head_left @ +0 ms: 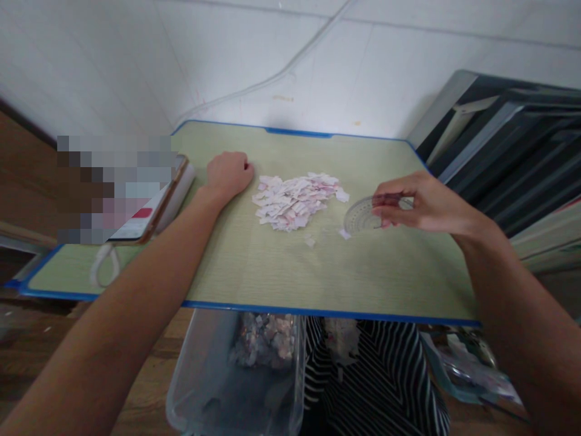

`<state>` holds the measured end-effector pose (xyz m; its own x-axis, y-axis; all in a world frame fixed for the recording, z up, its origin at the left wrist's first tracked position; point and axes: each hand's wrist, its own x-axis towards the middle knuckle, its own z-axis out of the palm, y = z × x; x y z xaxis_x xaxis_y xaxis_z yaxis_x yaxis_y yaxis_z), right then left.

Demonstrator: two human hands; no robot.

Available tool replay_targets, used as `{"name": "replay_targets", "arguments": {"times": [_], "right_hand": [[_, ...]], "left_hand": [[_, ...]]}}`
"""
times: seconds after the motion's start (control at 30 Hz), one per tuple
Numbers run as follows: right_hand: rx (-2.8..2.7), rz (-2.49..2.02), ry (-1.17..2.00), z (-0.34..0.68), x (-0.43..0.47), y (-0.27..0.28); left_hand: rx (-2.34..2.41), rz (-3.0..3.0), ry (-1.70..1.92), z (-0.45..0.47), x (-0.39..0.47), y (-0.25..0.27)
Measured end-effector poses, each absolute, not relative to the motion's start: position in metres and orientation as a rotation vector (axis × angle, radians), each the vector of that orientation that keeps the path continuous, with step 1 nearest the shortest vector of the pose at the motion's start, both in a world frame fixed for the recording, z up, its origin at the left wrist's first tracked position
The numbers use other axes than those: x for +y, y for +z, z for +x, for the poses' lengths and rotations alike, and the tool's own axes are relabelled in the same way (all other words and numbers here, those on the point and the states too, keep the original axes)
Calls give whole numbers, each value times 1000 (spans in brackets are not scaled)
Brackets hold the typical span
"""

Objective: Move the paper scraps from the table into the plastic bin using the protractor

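Observation:
My right hand (pixel 399 200) pinches a clear plastic protractor (pixel 361 215) between thumb and fingers, its curved edge toward the left. A heap of torn white paper scraps (pixel 297 200) lies in the middle of the pale green table (pixel 254 272). Below the protractor's left end is a loose paper scrap (pixel 345 234), and another scrap (pixel 310 241) lies in front of the heap. My left hand (pixel 230 172) rests on the table just left of the heap, curled into a fist with no object visible in it.
At the left a phone (pixel 145 212), partly blurred out, leans on a white block. Under the table's front edge stands a clear plastic bin (pixel 190 375) with paper scraps inside. More scraps lie on striped cloth (pixel 385 375) over my lap. Dark panels (pixel 512 133) lean at the right.

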<state>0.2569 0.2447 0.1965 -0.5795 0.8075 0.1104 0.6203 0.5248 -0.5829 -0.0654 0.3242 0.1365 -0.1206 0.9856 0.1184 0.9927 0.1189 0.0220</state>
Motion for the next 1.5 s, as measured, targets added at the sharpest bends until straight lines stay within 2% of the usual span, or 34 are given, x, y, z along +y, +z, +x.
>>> {"name": "replay_targets", "arguments": {"times": [0.27,0.57,0.73,1.0,1.17,1.3,1.5], "right_hand": [[-2361,-1205,806,255,243,197],[-2287,-1265,713,255,250,187],[-2300,-1270,453,254,250,189],[-2361,-1203,717,254,244,194],[-2337,-1262,465,253,246,191],[-2352,-1291,509,254,249,189],[-2329,-1321,411,254,249,191]], "left_hand": [[-2287,-2031,-136,-64,323,138],[-2275,-2018,-163,-67,326,134],[-2288,-2031,-174,-66,326,135],[-2286,-2039,-172,-66,325,135],[-2278,-2030,-173,-67,326,134],[-2271,-2021,-157,-66,325,135],[-2287,-2025,-158,-66,325,136]]}}
